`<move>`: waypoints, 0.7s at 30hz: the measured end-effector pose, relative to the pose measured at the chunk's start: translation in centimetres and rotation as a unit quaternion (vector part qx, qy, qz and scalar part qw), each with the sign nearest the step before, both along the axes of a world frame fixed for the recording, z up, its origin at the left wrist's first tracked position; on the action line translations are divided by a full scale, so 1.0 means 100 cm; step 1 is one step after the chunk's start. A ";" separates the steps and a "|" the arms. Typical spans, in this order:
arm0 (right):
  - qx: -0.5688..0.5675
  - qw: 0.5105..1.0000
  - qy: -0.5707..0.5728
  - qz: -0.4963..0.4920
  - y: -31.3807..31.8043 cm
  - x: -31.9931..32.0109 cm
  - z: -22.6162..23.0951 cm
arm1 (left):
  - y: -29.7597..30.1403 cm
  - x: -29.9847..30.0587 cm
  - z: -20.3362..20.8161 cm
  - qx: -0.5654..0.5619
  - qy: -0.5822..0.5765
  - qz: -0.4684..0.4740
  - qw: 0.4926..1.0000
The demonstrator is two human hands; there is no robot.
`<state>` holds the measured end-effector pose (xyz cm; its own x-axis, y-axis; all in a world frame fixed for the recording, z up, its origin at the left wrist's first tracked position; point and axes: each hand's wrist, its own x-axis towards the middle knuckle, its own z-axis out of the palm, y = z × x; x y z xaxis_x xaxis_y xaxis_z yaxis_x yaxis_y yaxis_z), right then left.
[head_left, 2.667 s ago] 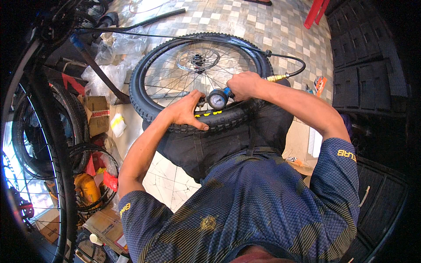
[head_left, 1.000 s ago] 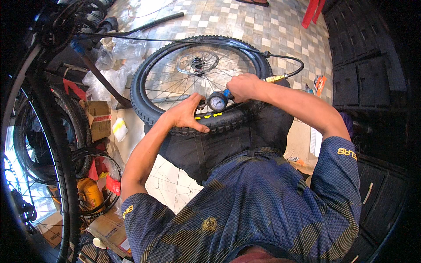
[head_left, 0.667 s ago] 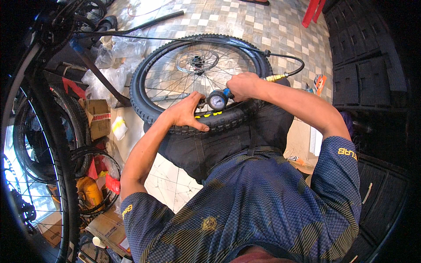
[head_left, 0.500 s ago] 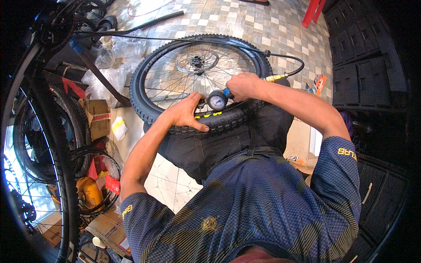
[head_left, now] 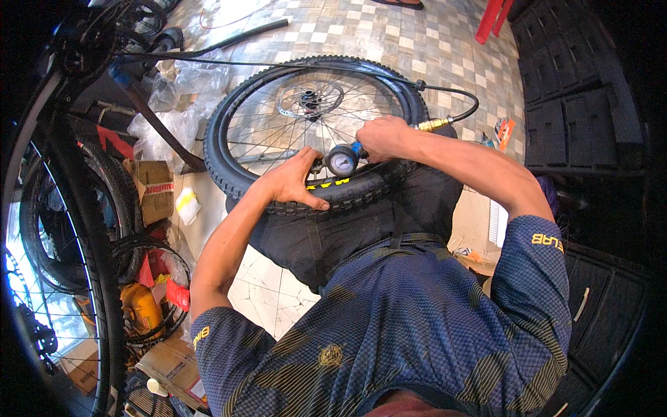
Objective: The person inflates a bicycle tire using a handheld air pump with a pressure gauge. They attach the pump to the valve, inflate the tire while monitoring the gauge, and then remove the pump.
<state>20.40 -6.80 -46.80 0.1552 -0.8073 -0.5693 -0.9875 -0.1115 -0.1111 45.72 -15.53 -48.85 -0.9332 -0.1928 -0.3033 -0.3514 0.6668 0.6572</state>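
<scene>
A bicycle wheel with a knobby black tire, wire spokes and a disc brake rotor leans across my lap. My left hand lies over its near edge, thumb along the tire and fingers curled at the rim, close to the valve area, which they partly hide. Wrapped in my right hand is a tire inflator with a round dial gauge and a blue body. The gauge sits just inside the rim, beside my left fingertips. From the inflator a brass fitting leads to a black air hose.
The hose arches over the wheel's far side. At left stand a bicycle, a cardboard box, clear plastic wrap and a yellow container. Black drawers line the right; red legs stand far right.
</scene>
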 end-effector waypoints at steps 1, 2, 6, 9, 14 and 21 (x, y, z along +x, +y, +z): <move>0.004 1.000 0.009 0.005 0.000 -0.001 -0.001 | 0.000 -0.001 0.000 0.002 -0.001 -0.001 1.000; -0.008 1.000 0.006 0.008 0.000 0.000 -0.003 | 0.000 0.000 -0.001 0.004 -0.003 0.001 1.000; -0.027 1.000 -0.001 0.013 0.002 -0.001 -0.004 | 0.000 0.001 -0.002 0.007 -0.005 0.007 1.000; -0.016 1.000 -0.002 0.008 0.001 0.000 -0.002 | 0.000 0.001 0.000 0.004 -0.008 0.008 1.000; -0.018 1.000 -0.005 0.005 0.001 0.002 0.003 | 0.000 0.002 -0.002 0.004 -0.006 0.008 1.000; 0.020 1.000 0.009 -0.009 -0.002 0.003 0.006 | 0.000 0.003 -0.004 0.000 0.008 0.002 1.000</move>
<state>20.70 -7.00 -46.21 0.1300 -0.7870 -0.6032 -0.9912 -0.0890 -0.0976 46.01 -15.55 -49.29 -0.9372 -0.1974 -0.2874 -0.3434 0.6655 0.6627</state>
